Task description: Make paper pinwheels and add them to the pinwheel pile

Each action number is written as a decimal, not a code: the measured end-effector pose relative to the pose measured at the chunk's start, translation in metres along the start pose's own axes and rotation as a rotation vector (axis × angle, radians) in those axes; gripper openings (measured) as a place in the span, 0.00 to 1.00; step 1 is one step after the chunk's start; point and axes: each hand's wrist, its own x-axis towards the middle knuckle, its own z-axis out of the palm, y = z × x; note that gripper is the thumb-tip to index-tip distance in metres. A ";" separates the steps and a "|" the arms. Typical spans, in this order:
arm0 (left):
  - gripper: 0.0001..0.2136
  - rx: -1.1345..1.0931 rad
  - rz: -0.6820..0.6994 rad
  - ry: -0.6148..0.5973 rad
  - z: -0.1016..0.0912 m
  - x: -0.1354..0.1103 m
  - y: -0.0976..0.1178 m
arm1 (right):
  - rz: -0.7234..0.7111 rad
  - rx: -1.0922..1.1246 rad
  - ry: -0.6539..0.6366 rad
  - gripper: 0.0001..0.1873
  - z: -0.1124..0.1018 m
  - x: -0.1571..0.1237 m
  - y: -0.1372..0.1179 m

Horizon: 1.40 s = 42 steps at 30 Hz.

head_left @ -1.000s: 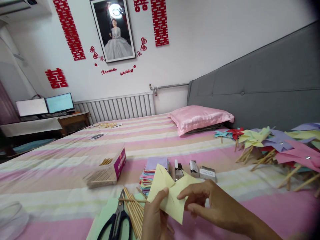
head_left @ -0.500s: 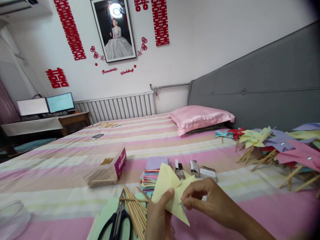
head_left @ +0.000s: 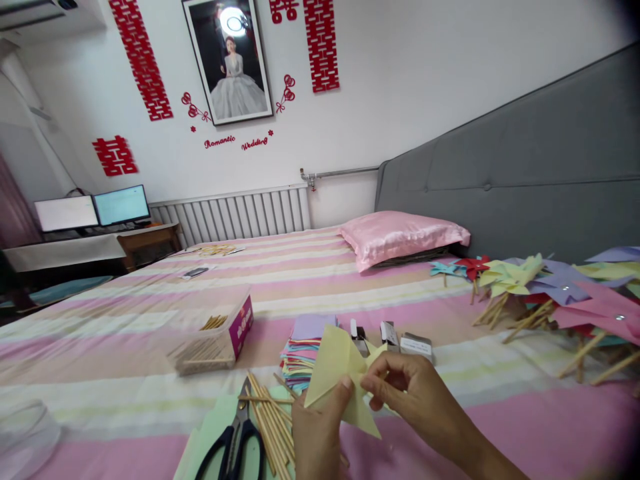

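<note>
A pale yellow paper pinwheel (head_left: 334, 365) is held up between my two hands over the bed. My left hand (head_left: 323, 423) grips its lower left side, thumb on the front. On the right, my right hand (head_left: 407, 390) pinches the paper near its centre with thumb and fingers; whether a small part is also between them is hidden. Just behind the pinwheel is a stack of coloured paper squares (head_left: 314, 328). Black-handled scissors (head_left: 239, 437) and thin wooden sticks (head_left: 270, 427) lie left of my left hand, on light green paper (head_left: 205, 427).
A clear box of sticks (head_left: 215, 343) stands at the left. Small open boxes (head_left: 390, 335) sit behind my right hand. Finished pinwheels on sticks (head_left: 565, 287) crowd the right side by the grey headboard (head_left: 525, 153). A pink pillow (head_left: 405, 237) lies farther back.
The pinwheel has turned slightly between my hands, its right blades now more covered by my right hand. My right fingers have closed in nearer its centre.
</note>
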 end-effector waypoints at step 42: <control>0.20 -0.121 -0.069 -0.104 0.009 -0.009 0.006 | -0.014 0.311 0.157 0.35 0.014 -0.001 0.000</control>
